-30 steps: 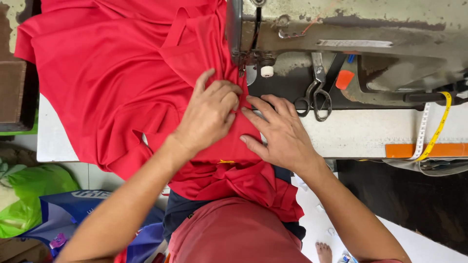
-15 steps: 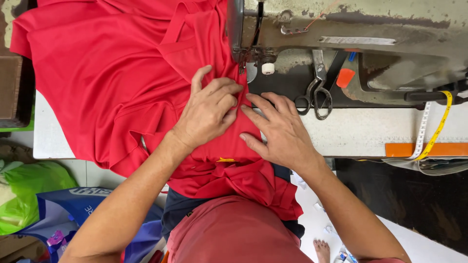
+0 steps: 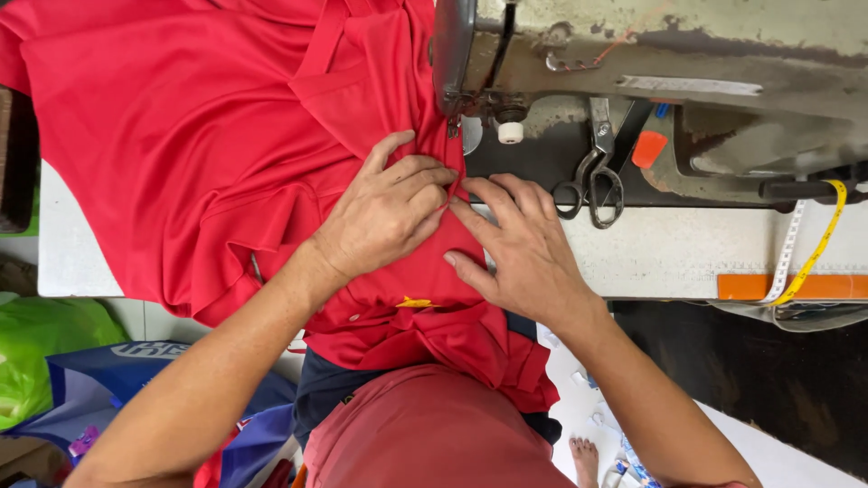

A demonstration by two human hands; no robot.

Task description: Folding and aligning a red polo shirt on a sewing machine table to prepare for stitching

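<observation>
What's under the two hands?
Red cloth lies under the left hand and right hand, spread over the table. The table beneath it is covered.

Bare forearms, no sleeves in view, faded red garment, bare foot
</observation>
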